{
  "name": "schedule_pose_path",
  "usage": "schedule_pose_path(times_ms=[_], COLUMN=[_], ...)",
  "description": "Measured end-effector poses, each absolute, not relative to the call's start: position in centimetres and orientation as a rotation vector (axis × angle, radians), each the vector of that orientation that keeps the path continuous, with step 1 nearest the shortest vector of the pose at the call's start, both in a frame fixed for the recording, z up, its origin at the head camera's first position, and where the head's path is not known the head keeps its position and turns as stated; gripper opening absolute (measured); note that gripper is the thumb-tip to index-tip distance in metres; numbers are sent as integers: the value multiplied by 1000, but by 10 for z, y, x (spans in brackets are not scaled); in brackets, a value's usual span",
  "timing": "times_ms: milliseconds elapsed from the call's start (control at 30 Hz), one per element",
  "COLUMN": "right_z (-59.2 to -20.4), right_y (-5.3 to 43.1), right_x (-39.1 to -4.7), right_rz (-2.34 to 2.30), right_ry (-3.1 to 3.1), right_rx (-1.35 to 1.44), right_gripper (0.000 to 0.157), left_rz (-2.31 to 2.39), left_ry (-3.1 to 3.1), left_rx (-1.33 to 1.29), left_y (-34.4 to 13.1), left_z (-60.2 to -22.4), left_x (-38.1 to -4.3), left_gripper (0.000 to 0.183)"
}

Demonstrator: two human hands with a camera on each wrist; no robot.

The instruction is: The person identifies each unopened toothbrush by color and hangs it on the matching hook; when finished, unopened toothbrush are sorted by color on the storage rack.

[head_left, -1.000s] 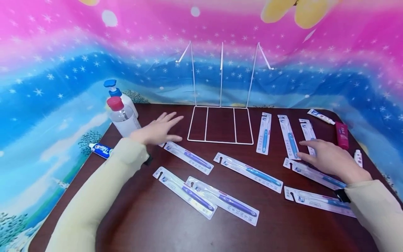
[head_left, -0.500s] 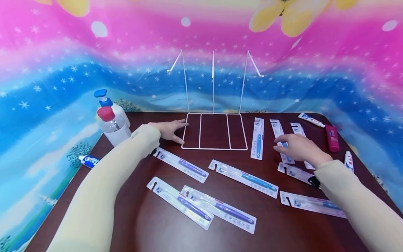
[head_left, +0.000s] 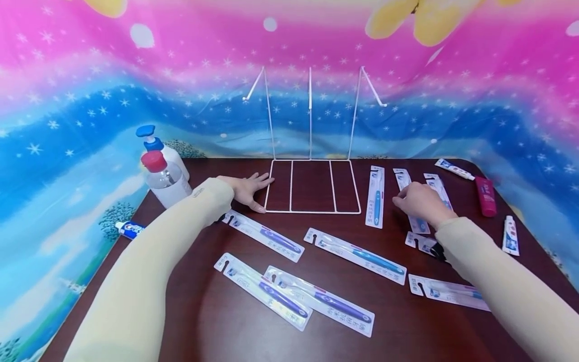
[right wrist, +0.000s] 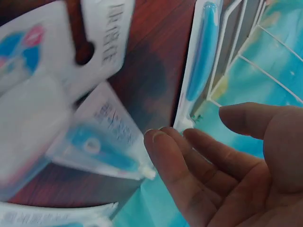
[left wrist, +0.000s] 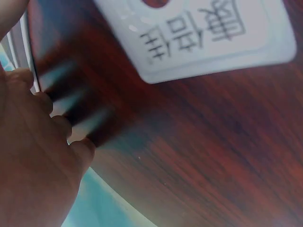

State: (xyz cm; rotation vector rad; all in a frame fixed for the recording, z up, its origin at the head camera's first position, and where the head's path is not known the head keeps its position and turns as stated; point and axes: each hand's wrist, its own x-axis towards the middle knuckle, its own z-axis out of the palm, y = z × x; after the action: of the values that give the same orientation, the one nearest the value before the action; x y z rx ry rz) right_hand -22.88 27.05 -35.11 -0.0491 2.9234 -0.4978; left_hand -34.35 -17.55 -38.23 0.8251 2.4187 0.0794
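My left hand (head_left: 246, 191) lies fingers spread at the left side of the white wire rack (head_left: 312, 212), fingertips and thumb right at its base wire. In the left wrist view, the hole end of a packaged toothbrush (left wrist: 208, 42) shows beside that hand. My right hand (head_left: 421, 202) is over a packaged blue toothbrush (head_left: 419, 224), covering its middle. In the right wrist view, thumb and fingers are apart with nothing between them; the fingertips come close to a toothbrush pack (right wrist: 109, 146). Another blue toothbrush pack (head_left: 375, 198) lies between this hand and the rack.
Several purple and blue toothbrush packs, such as a purple one (head_left: 264, 291), lie across the front. At left stand two bottles (head_left: 169, 188), with a toothpaste tube (head_left: 130, 230) nearby. A red tube (head_left: 486, 197) and white tubes (head_left: 511, 235) lie far right. A printed cloth (head_left: 312, 35) hangs behind.
My left hand has moved right from near the bottles to the rack's base. My right hand has moved left and away from me, over the middle upright-lying blue toothbrush pack.
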Motion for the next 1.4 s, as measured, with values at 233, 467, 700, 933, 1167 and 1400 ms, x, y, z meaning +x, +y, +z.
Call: schedule_pose_path(times_ms=[233, 467, 700, 933, 1167, 1400], right_z=[-355, -365, -374, -364, -363, -338], right_y=[257, 235, 225, 228, 242, 257], right_x=[-249, -266, -277, -283, -284, -274], right_rz=[-489, -529, -462, -504, -775, -939], right_ry=[2894, 2855, 2888, 2781, 2597, 2590], right_rx=[102, 208, 114, 136, 260, 240], right_gripper=[42, 55, 47, 35, 42, 56], left_rz=[108, 73, 24, 6, -37, -16], left_ry=[2415, 2422, 2423, 2445, 2443, 2457], left_rx=[765, 761, 765, 787, 805, 814], left_y=[-174, -175, -172, -170, -171, -171], left_z=[-383, -387, -390, -387, -390, -387], left_x=[-345, -345, -344, -342, -342, -343], left_gripper=[103, 94, 94, 92, 89, 89])
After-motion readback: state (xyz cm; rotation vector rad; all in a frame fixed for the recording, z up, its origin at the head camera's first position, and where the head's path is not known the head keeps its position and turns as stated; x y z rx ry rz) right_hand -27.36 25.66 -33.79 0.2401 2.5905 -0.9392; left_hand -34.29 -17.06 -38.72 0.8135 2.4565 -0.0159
